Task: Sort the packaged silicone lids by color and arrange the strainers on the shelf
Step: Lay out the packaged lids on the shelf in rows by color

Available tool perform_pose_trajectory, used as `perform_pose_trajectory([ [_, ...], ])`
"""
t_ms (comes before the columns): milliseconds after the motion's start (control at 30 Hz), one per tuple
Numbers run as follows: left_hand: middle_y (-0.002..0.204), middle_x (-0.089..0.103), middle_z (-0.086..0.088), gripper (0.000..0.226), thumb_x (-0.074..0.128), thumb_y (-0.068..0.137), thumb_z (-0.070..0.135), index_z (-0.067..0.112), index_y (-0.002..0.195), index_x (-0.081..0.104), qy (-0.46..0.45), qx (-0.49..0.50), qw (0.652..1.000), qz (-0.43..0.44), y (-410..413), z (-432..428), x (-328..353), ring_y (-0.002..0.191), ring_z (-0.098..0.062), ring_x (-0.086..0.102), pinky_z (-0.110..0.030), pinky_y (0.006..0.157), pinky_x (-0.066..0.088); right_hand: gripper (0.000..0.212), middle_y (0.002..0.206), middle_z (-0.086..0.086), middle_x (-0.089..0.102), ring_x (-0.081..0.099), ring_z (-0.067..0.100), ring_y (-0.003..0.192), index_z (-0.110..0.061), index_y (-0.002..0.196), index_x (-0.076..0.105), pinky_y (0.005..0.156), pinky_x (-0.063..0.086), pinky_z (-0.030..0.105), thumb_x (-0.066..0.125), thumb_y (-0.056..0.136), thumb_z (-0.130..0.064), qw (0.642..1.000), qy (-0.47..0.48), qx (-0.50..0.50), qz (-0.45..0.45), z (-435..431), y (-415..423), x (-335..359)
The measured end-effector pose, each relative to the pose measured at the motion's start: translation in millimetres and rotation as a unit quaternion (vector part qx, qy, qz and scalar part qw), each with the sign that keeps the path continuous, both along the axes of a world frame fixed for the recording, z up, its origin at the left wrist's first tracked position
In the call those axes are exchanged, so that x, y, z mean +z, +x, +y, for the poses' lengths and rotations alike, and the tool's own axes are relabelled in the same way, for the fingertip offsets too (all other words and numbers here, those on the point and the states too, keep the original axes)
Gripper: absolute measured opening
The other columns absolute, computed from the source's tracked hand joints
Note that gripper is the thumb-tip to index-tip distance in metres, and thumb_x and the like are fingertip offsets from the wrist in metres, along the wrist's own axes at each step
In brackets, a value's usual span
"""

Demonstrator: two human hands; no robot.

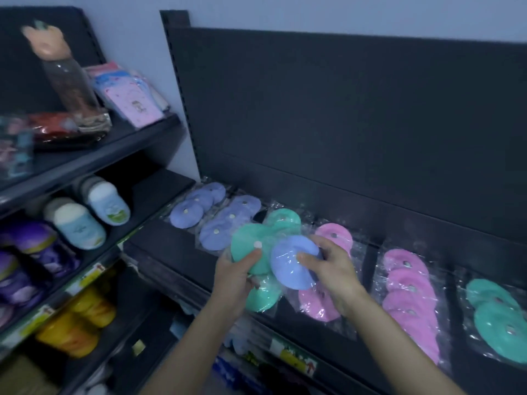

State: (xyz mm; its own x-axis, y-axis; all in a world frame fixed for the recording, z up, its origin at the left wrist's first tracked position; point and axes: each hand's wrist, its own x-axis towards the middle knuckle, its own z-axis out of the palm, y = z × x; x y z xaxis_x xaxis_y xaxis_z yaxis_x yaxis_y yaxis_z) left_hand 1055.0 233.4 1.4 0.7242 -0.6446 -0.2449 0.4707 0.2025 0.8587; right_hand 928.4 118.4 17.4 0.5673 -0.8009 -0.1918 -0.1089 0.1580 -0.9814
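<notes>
Two packs of silicone lids sit in the hands, above the front of the shelf (168,242). The left hand (233,280) grips the mint-green pack (242,243), thumb on top. The right hand (336,272) has its fingers closed on the periwinkle pack (288,267), thumb pressing its crinkled clear wrap.

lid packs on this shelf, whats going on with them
A person is sorting packaged silicone lids at a dark shelf. The left hand grips a green pack and the right hand holds a blue pack above the shelf. Lying on it are blue packs at the left, pink packs further right and a second green pack at the far right.
</notes>
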Motion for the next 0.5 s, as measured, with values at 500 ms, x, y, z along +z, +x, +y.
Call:
perform_pose_trajectory([
  [500, 0.089, 0.070, -0.007, 0.015, 0.065, 0.084, 0.001, 0.009, 0.097, 0.064, 0.038, 0.123, 0.991, -0.025, 155, 41, -12, 0.074, -0.017, 0.070, -0.032, 0.058, 0.059, 0.016, 0.071, 0.002, 0.064, 0.054, 0.012, 0.058, -0.014, 0.083, 0.066, 0.051, 0.043, 0.021, 0.069, 0.080, 0.001, 0.998, -0.045, 0.021, 0.036, 4, 125, -11],
])
